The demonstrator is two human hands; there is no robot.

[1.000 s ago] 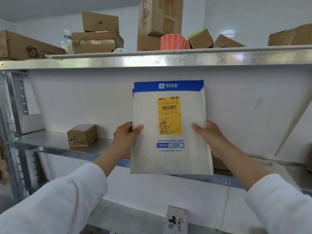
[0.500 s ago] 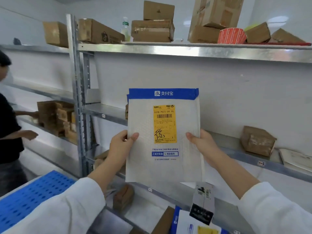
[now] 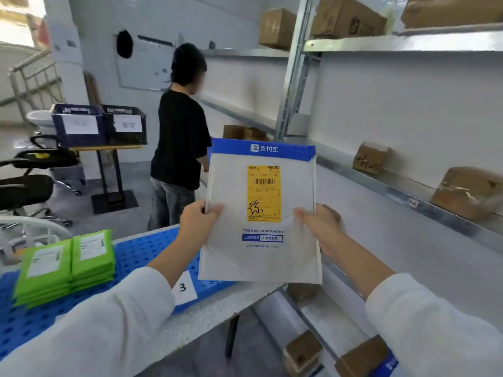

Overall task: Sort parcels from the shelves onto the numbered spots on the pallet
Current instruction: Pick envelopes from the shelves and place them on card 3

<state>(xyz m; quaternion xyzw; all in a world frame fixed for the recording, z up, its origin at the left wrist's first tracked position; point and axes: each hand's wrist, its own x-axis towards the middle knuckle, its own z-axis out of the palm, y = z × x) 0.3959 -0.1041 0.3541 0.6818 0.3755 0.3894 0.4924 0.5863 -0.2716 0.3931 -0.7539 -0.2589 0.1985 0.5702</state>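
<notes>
The white padded mailer (image 3: 261, 263), with a blue top band and a yellow label, is held upright in the air just over the near corner of the blue pallet (image 3: 141, 251). It is pinched at both side edges, about mid-height. The left hand (image 3: 200, 224) has its thumb laid on the front and its fingers hidden behind. The right hand (image 3: 321, 227) is blurred, but much the same pinch can be made out.

Creases are seen across the lower front, so the mailer is judged light, soft and easily bent. Its smooth skin may slip, and it is best carried by both edges and laid down flat.

Below it, a card marked 3 (image 3: 184, 288) is fixed to the pallet. Stacked green parcels (image 3: 65, 265) are seen further left. Brown boxes (image 3: 370, 157) are set along the metal shelf (image 3: 394, 186) to the right. Beyond, another person (image 3: 179, 137) is turned towards the shelving.
</notes>
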